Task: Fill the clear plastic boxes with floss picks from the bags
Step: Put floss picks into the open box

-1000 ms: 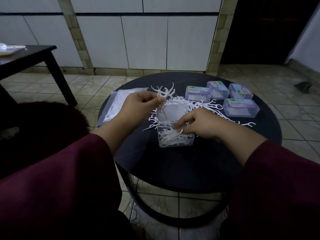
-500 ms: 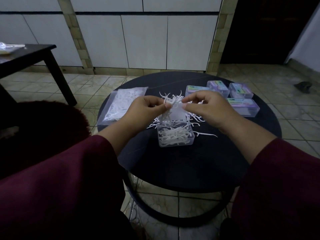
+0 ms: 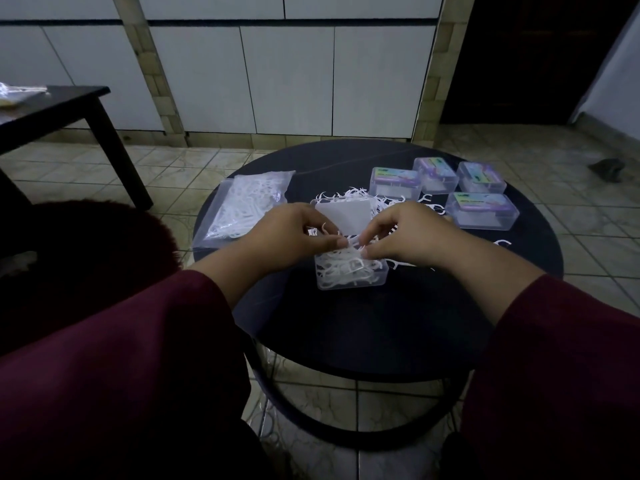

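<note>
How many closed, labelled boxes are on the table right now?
4, grouped at the round table's far right: far-left, far-middle, far-right, nearest. None looks hidden.

- Dim light.
- White cabinet doors (image 3: pixel 291 77) along far wall, tan tile columns (image 3: pixel 431 74) between.
- Beige tiled floor (image 3: pixel 180 168).
- Round black table (image 3: pixel 346 327); dark side table (image 3: pixel 52 109) far left.

Dim, bluish and underexposed throughout; the white cabinet doors (image 3: pixel 287 74) are the brightest area; the sleeves (image 3: pixel 114 368) sink into near-black shadow; wide-angle bending curves the edges; focus is soft, without glare.
</note>
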